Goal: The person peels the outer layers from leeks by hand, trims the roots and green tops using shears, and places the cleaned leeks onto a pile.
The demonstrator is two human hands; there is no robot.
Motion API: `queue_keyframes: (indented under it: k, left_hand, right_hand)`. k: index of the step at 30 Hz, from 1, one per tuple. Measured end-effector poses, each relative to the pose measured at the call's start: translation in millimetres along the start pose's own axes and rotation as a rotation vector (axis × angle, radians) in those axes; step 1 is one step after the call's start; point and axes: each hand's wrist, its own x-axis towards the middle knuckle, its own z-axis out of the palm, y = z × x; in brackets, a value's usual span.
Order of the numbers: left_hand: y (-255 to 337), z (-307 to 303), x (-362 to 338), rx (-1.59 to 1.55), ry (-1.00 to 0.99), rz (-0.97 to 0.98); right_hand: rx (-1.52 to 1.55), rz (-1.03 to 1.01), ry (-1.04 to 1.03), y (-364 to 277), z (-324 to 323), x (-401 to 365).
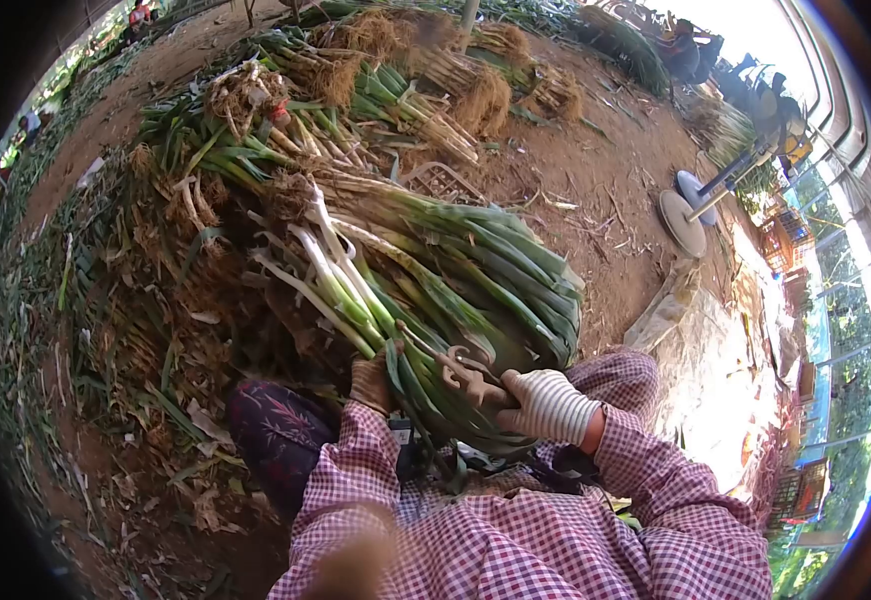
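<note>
My left hand [369, 384], in a brownish glove, is closed around a few leeks [341, 275], below their white stems. Their green leaves [421, 385] hang down across my lap. My right hand [554, 404] wears a white-and-grey striped glove. It is closed on the end of a brownish tool [476, 383] with a thin, long tip and a curled part; I cannot make out its exact kind. The tip lies across the leek leaves near my left hand. Just beyond, a big bundle of leeks [486, 255] lies with roots to the left and leaves to the right.
More leek bundles with dry roots [481, 95] lie farther off on bare soil [606, 180]. Leaf scraps [146, 400] cover the ground at left. A plastic crate [441, 183] is partly buried behind the bundle. At right stand a fan with a round base [683, 222] and a pale sheet [701, 350].
</note>
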Motion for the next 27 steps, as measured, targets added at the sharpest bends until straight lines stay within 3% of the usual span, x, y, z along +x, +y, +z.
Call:
queue_keyframes:
  k: [5,8,10,11,13,14,16,17,19,25,26,27]
  left_hand:
    - [2,0,-3,0.016,0.02,-0.028]
    - [-1,-7,3,0.014,0.002,-0.075]
    - [-25,-32,26,0.387,-0.202,0.198]
    - [-31,-43,33,0.385,-0.2,0.204]
    - [-34,-58,42,1.418,-0.11,0.889]
    - [-30,-51,37,1.414,-0.103,0.894]
    - [-21,-30,20,0.863,-0.175,0.805]
    - [-29,-36,28,0.861,-0.169,0.813]
    - [-62,-64,55,1.69,0.256,0.525]
    - [-96,-113,92,1.646,0.227,0.675]
    - [-86,-104,85,1.645,0.231,0.678]
    - [-65,-85,68,1.654,0.113,0.764]
  right_hand:
    - [-0.036,-0.035,0.036,-10,1,14]
    - [-0.003,0.053,0.022,-30,-10,41]
    - [-0.042,0.059,0.015,-33,-9,65]
    - [-0.079,0.074,0.004,-33,-5,77]
    - [-0.093,0.073,0.0,-35,-4,100]
    - [-0.081,0.082,0.028,-38,-4,110]
    - [-0.074,0.078,0.061,-40,-2,129]
    - [-0.079,0.07,0.064,-41,-1,139]
    - [-0.065,0.104,0.109,-47,-2,156]
    - [-0.077,0.071,0.203,-63,-9,198]
    - [-0.076,0.073,0.172,-64,-11,206]
    - [-0.078,0.069,0.175,-68,-18,210]
